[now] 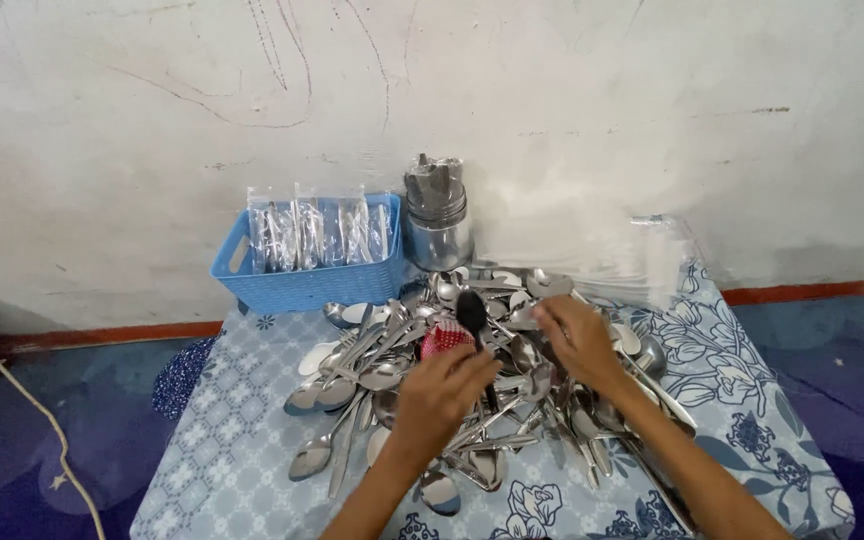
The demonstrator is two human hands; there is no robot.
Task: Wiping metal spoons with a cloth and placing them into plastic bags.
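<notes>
Spoon point(472, 312) in closed L grip point(439, 393), w/ red cloth point(445, 338).

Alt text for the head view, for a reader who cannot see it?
Two hands work over a heap of steel spoons on a cloth-covered table: the left hand holds a dark spoon, the right hand rests on the pile. A blue basket of bagged cutlery and a steel canister stand behind.

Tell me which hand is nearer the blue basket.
Left. The left hand is on the spoon pile, below and right of the blue basket; the right hand lies farther right, across the pile.
</notes>
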